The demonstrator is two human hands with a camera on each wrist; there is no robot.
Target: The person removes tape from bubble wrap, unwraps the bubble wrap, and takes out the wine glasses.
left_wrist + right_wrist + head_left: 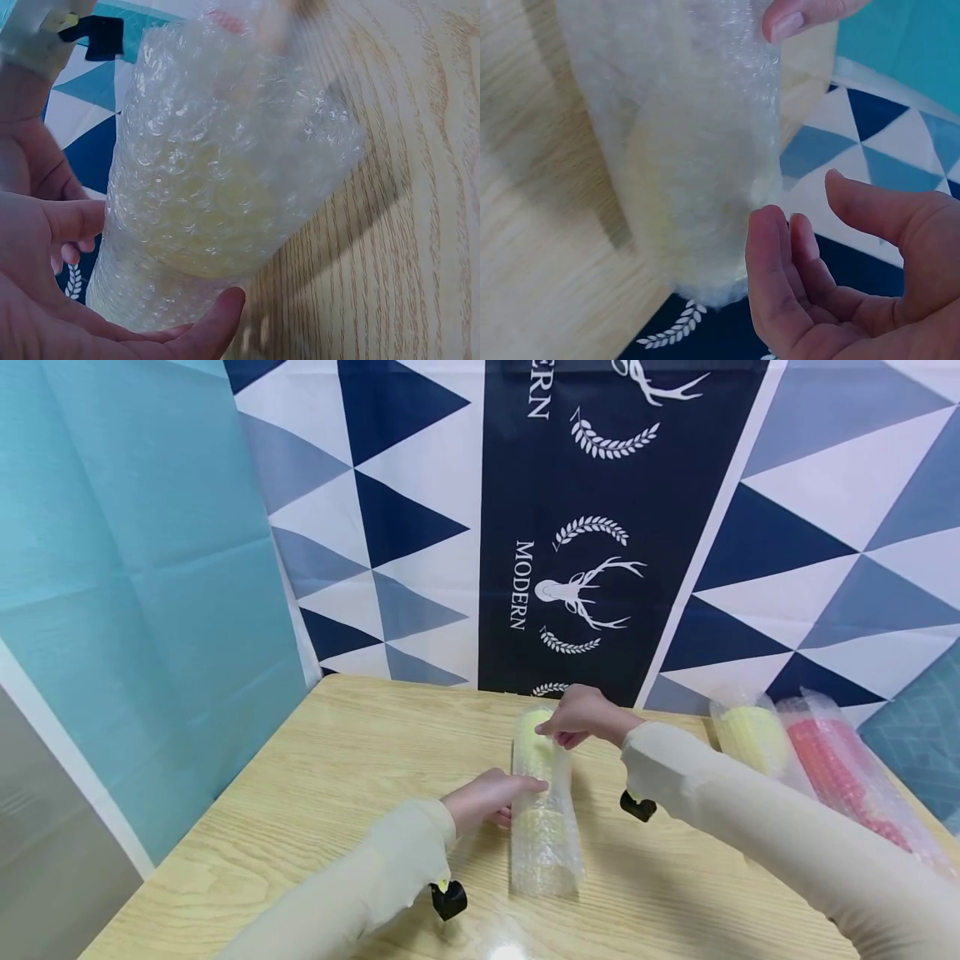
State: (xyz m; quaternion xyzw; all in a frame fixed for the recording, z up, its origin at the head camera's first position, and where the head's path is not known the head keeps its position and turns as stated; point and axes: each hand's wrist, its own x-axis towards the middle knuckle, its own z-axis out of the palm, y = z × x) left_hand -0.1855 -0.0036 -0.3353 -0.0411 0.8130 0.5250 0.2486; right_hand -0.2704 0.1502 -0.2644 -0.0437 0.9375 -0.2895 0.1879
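A long bundle point(542, 839) in clear bubble wrap, with something pale yellow and rounded inside, is between my hands above the wooden table. What exactly the wrap encloses is blurred by the bubbles. My left hand point(489, 799) grips its left side, thumb across the top. The left wrist view shows thumb and fingers around the wrapped bundle point(210, 180). At the far end is my right hand point(583, 716). In the right wrist view, the fingertips of my right hand point(840, 285) touch the wrap's edge, while its thumb stands apart from the wrap.
At the table's right side lie another yellow bubble-wrapped bundle point(752, 739) and a red one point(836, 768), partly behind my right sleeve. Patterned cloth point(420, 552) hangs along the table's back edge, and a teal cloth point(150, 552) along the left.
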